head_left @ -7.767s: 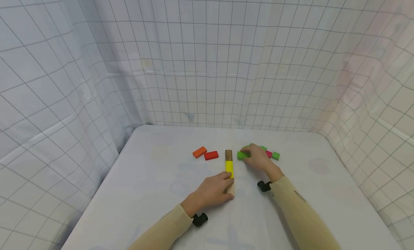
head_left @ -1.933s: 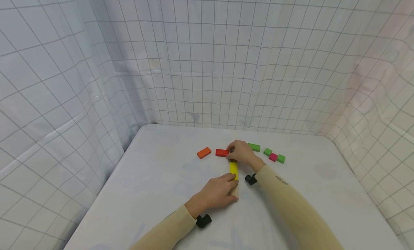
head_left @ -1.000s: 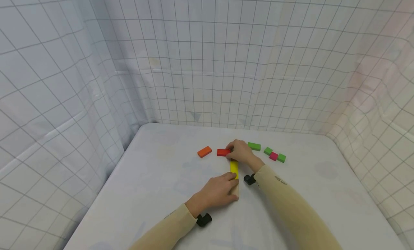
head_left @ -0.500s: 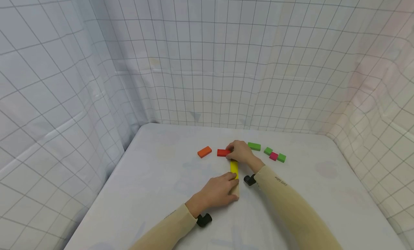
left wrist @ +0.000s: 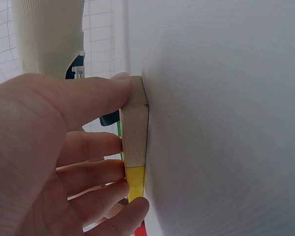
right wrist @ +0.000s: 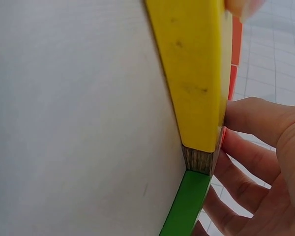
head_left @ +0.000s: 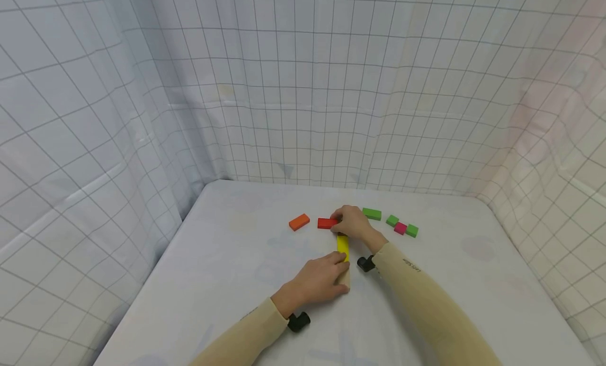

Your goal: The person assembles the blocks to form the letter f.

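My left hand [head_left: 314, 282] rests over a plain wooden block [left wrist: 136, 130], thumb at its near end and fingers touching its upper side and the yellow block [head_left: 343, 245] lined up beyond it. At the row's far end is a dark brown block [right wrist: 199, 160], mostly under my right hand [head_left: 352, 222] in the head view. A red block [head_left: 324, 223] lies crosswise to the row, its right end between my right thumb and index finger. In the right wrist view, a green block [right wrist: 185, 204] meets the brown one; my hand hides it in the head view.
An orange block [head_left: 299, 222] lies left of the red one. Behind my right hand lies a long green block [head_left: 372, 214]. Farther right, a small pink block [head_left: 400, 228] sits between two small green blocks. Gridded white curtains [head_left: 303, 92] surround the white table [head_left: 227, 261].
Since the oldest frame my right hand has moved left from the green blocks to the row's far end, and the red block has turned and shifted right. Over the last second both hands stay put.
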### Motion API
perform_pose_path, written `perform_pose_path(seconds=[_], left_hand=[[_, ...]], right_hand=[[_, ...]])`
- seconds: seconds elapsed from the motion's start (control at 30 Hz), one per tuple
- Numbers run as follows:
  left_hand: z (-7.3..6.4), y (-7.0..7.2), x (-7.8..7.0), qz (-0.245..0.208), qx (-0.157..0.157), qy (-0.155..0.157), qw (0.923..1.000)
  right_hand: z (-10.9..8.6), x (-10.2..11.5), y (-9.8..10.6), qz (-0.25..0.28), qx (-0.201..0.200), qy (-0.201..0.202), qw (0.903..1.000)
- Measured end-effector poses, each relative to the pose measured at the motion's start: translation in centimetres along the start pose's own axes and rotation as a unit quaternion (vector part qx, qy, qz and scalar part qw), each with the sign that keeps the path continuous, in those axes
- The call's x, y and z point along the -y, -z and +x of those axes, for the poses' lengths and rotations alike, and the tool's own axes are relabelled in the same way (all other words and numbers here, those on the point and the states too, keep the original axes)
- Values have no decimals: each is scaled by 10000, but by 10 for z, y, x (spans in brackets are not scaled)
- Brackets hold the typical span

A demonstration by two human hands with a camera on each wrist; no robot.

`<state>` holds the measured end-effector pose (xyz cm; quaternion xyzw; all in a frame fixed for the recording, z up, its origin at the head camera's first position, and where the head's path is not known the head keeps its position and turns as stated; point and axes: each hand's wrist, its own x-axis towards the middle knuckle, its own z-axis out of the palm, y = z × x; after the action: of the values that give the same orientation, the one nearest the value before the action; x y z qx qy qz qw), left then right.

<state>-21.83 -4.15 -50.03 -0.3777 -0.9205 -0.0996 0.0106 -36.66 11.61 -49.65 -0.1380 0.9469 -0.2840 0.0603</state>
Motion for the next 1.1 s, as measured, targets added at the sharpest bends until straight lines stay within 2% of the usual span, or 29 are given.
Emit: perform_pose_path(seconds=[0.33,0.53,0.7,0.83,1.1], left_hand=[[-1,0,0,39,-32,18,10000],[-1,0,0,-6,0,23,10000],[-2,0,2,-70,106,75,9999],[-3,-1,4,-22,57,68,10000],[-2,-1,3,59,107,-45,9999]], right_hand=[[0,0,-1,-102,-23,81,9999],[0,-1,3,36,86,158,9998],[2,3,9,235,18,523,9984],[10,11,9,309,-31,906,9954],[25,19,-3,413,141,1373,9896]])
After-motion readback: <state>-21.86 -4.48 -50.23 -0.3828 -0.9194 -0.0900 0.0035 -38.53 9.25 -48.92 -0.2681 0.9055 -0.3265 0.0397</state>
